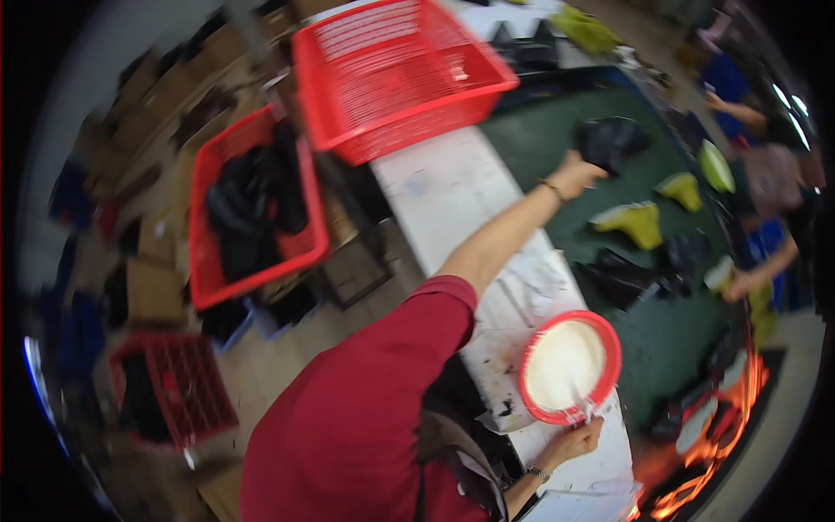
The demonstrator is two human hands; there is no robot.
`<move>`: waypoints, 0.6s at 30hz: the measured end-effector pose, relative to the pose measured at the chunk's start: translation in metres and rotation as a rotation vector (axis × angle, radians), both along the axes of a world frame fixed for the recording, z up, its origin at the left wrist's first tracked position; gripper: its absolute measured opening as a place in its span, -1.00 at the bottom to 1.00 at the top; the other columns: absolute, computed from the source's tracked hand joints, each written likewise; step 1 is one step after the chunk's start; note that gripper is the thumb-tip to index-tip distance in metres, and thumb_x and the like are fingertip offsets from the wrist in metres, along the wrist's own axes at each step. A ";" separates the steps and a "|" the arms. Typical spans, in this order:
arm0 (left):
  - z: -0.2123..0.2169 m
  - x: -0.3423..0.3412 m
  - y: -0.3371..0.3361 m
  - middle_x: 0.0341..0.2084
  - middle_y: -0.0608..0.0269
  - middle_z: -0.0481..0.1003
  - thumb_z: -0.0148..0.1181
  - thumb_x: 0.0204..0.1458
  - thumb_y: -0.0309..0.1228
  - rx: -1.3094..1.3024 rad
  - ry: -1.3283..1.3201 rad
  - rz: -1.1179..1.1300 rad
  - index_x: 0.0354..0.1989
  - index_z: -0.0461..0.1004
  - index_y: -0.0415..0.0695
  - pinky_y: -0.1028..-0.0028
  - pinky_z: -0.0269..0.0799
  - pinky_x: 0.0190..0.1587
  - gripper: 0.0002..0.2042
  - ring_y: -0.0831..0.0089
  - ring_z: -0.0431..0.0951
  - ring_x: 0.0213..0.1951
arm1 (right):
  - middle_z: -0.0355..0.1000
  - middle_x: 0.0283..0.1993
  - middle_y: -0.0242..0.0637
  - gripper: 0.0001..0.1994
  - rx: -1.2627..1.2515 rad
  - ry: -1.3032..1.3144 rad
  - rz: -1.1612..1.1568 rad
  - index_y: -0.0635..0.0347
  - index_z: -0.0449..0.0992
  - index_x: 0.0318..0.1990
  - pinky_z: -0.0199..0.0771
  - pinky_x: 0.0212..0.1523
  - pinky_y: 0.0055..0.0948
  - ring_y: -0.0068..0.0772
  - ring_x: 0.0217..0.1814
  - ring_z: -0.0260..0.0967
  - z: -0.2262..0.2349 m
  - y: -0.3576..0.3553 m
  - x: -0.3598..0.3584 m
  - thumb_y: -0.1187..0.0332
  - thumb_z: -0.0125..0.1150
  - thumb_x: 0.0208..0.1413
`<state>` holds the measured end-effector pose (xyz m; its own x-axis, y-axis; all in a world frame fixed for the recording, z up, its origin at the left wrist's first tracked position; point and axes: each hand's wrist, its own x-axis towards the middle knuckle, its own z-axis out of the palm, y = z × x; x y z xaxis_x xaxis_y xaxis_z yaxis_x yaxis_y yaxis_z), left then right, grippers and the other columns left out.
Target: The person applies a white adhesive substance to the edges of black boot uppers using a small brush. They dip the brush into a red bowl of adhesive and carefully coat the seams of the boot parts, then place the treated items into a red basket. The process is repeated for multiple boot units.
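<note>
My left hand (576,176) reaches across to a black shoe upper (611,143) on the green belt, its fingers closed on the near edge. Close to my body, my right hand (571,441) is closed at the rim of a red bucket (615,370). It grips a thin pale handle, apparently a brush (577,405), whose other end dips into the white liquid (564,358). Yellow-green shoe uppers (632,224) and more black uppers (619,278) lie on the belt between my hands. Motion blurs the picture.
The bucket stands on a stained white table (435,187) alongside the green belt (544,143). A red basket (396,117) sits at its far end; another (317,248) holds black pieces. Across the belt, a co-worker's hand (748,283) is by a pale shoe piece. An orange glow (713,461) shows lower right.
</note>
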<state>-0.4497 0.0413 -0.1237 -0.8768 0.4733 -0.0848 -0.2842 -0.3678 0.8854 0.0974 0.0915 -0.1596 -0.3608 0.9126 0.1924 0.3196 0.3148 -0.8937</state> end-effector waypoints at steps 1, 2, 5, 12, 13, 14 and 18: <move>0.015 0.029 0.006 -0.17 -0.09 0.54 0.44 -0.15 -0.57 -0.093 0.004 0.052 0.25 0.27 -0.54 0.38 0.57 -0.14 -0.27 0.26 0.60 -0.25 | 0.31 -0.49 -0.40 -0.57 0.005 0.023 -0.077 0.41 0.60 -0.29 0.15 -0.46 -0.44 -0.52 -0.43 0.13 0.006 -0.008 -0.001 0.21 -0.04 0.45; 0.021 0.052 -0.009 -0.11 -0.11 0.54 0.41 -0.12 -0.57 -0.023 0.059 -0.027 0.27 0.28 -0.50 0.40 0.57 -0.13 -0.29 0.30 0.60 -0.24 | 0.30 -0.48 -0.41 -0.55 0.011 0.060 -0.163 0.43 0.61 -0.24 0.14 -0.46 -0.45 -0.53 -0.43 0.11 0.007 -0.014 -0.003 0.17 -0.05 0.46; 0.067 0.107 -0.106 -0.01 -0.05 0.58 0.22 0.00 -0.63 -0.015 0.323 -0.244 0.27 0.39 -0.34 0.43 0.59 -0.08 -0.44 0.35 0.64 -0.16 | 0.33 -0.45 -0.36 -0.44 -0.087 -0.043 -0.119 0.52 0.62 -0.13 0.16 -0.44 -0.44 -0.52 -0.41 0.12 -0.020 0.017 0.020 0.06 -0.08 0.49; 0.093 0.191 -0.398 -0.25 0.18 0.66 0.01 0.10 -0.75 -0.571 0.551 0.773 -0.15 0.62 -0.27 0.49 0.62 -0.21 -0.73 0.49 0.66 -0.23 | 0.40 -0.42 -0.28 -0.38 -0.010 -0.125 -0.108 0.56 0.61 -0.06 0.22 -0.42 -0.44 -0.51 -0.40 0.15 -0.008 0.015 0.006 0.00 -0.11 0.49; 0.086 0.191 -0.442 -0.26 0.20 0.66 0.02 0.10 -0.71 -0.852 0.650 0.960 -0.13 0.64 -0.20 0.51 0.59 -0.24 -0.71 0.51 0.66 -0.26 | 0.40 -0.43 -0.28 -0.38 0.005 -0.130 -0.126 0.56 0.61 -0.06 0.22 -0.42 -0.44 -0.51 -0.41 0.14 -0.011 0.016 0.013 0.00 -0.11 0.49; 0.078 0.192 -0.479 -0.17 0.12 0.65 0.08 0.10 -0.62 -1.052 0.687 1.121 -0.06 0.63 -0.12 0.37 0.59 -0.15 -0.70 0.35 0.67 -0.18 | 0.38 -0.44 -0.32 -0.38 -0.038 -0.104 -0.142 0.55 0.61 -0.05 0.15 -0.48 -0.45 -0.53 -0.44 0.11 -0.004 0.008 0.010 -0.02 -0.09 0.49; 0.008 0.202 -0.648 0.41 -0.30 0.14 0.23 -0.09 0.42 -2.165 0.263 0.901 0.46 0.09 -0.26 0.02 0.38 0.25 0.13 -0.17 0.27 0.37 | 0.39 -0.50 -0.27 -0.71 0.174 -0.078 -0.032 0.32 0.61 -0.32 0.17 -0.52 -0.35 -0.35 -0.50 0.21 0.003 -0.004 -0.001 0.39 -0.07 0.28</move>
<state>-0.2478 -0.6071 -0.1155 -0.8054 -0.4697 0.3616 -0.5050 0.8631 -0.0037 0.0964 0.0871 -0.1565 -0.3517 0.8792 0.3214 0.3983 0.4512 -0.7986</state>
